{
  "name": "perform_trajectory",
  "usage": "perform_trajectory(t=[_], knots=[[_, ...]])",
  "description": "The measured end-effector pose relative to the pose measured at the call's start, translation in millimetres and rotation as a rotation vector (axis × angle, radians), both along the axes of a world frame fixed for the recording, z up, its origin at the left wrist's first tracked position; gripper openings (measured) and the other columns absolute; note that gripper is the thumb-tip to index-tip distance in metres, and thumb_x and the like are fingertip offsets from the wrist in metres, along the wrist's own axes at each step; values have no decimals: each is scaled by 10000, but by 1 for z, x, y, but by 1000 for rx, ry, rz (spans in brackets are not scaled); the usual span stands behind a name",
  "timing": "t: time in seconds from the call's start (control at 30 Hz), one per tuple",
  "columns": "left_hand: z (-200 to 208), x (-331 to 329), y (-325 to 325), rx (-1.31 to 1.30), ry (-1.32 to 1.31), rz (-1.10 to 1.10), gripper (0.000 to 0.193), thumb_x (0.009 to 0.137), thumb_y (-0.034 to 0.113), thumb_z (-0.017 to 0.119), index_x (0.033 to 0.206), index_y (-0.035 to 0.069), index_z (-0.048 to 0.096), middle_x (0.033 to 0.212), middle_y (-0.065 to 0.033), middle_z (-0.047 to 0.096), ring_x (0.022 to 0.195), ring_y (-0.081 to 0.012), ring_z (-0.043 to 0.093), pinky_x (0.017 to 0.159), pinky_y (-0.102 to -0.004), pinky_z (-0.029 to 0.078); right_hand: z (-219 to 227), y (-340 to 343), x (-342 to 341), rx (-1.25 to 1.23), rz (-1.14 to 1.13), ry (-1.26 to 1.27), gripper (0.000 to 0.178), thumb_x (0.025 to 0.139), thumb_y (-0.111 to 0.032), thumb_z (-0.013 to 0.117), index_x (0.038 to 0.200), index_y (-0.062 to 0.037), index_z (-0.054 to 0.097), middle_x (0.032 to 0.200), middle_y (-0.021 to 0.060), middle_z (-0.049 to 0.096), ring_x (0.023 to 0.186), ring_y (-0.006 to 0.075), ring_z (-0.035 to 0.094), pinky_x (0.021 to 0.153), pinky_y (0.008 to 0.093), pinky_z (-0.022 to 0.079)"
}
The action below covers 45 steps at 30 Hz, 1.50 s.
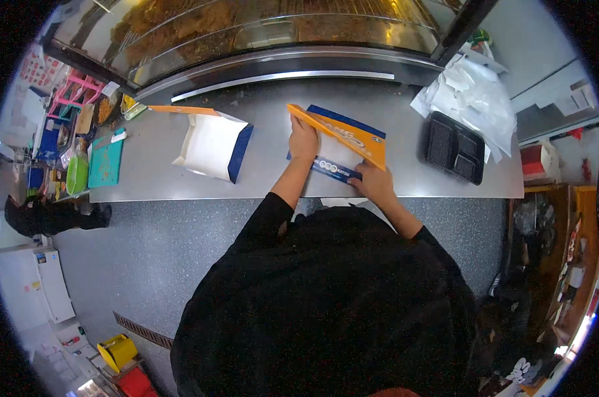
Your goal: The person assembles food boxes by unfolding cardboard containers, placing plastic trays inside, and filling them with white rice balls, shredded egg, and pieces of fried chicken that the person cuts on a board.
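Both my hands are at an orange and blue cardboard food box [352, 135] on the steel counter. Its orange lid stands partly raised and tilted over the blue body. My left hand [303, 140] grips the lid at its left end, with fingers behind the panel. My right hand [375, 182] pinches the near right corner, its thumb by the blue front wall. To the left, a second box [210, 149] sits with its lid folded back, showing a bare white inside. The inside of the box in my hands is mostly hidden by its lid.
The steel counter [273, 182] runs across in front of me, below a glass-fronted cabinet of browned food [246, 26]. Right lie a black compartment tray [455, 147] and white plastic bags [471, 92]. Left are a teal board [105, 162] and a green basket [78, 175]. Another person [48, 215] stands far left.
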<state>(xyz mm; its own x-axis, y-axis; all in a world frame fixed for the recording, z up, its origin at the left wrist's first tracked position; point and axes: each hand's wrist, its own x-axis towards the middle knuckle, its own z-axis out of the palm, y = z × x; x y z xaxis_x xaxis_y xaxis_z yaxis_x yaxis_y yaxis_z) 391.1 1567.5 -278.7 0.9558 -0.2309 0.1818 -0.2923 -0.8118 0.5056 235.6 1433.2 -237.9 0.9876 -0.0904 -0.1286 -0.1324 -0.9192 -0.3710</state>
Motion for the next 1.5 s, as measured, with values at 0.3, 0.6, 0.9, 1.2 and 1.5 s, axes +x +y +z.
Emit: perform_trajectory(t=[0.3,0.6,0.9,1.2,1.5], knots=[[53,45,-5,23,-101,56,572,819,107,395,1307,-19,124,1053,-212,452,805,-358,545,689,-413,473,-20,-25,-18,-74,691,-368,208,723,-150,562,908,-68,512,1071,100,527,1064,241,466,946,392,318],[13,65,40,-7,-344,-218,257,788,85,481,1040,106,437,1146,-221,446,830,-371,556,731,-432,453,-3,-34,-4,191,353,-137,177,793,-214,506,760,-46,550,998,149,569,951,303,531,884,393,380],[44,9,6,7,296,134,872,742,56,541,1342,344,-23,1018,-249,476,861,-387,549,754,-437,444,11,-24,37,-128,-32,102,876,518,-318,769,1236,-58,340,1359,207,169,1062,339,469,875,396,408],[11,47,50,-195,157,-271,752,744,-30,445,1321,367,172,989,-267,541,890,-409,539,764,-437,425,-11,-56,50,42,-132,183,1192,355,-283,831,1291,47,171,1390,187,88,1160,350,373,929,375,372],[23,37,43,-298,17,-255,703,720,-41,442,1291,340,289,915,-264,563,771,-406,562,664,-447,439,-15,-74,30,42,45,-8,993,478,-231,799,1289,-8,271,1361,199,205,1132,350,411,927,345,383]])
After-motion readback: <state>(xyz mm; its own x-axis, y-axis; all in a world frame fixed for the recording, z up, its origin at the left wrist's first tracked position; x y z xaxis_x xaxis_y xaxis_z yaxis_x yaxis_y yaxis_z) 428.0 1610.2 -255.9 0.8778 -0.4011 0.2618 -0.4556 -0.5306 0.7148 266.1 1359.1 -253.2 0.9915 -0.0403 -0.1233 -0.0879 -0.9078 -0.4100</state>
